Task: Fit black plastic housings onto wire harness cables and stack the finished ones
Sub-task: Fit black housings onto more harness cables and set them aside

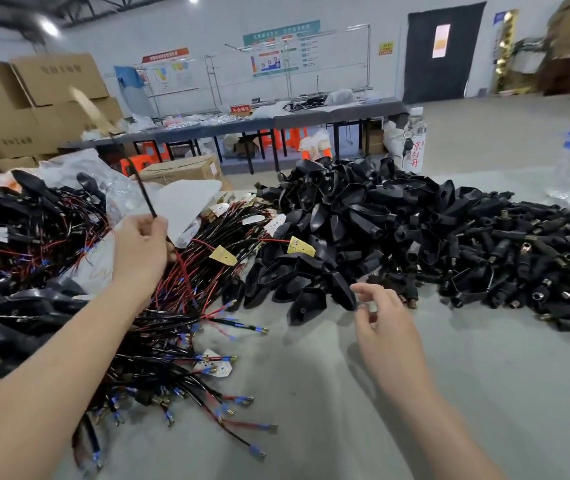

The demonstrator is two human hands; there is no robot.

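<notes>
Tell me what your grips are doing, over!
Left grip pinches one cable, held up. Right grip open, beside housing pile. Nothing blocking.

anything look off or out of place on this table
Nothing looks spilled or broken. The cables and black housings lie in loose heaps, as sorting stock would. One oddity: what looks like a dark key hangs at the labelled bottle behind the housings, unrelated to the work.
</notes>
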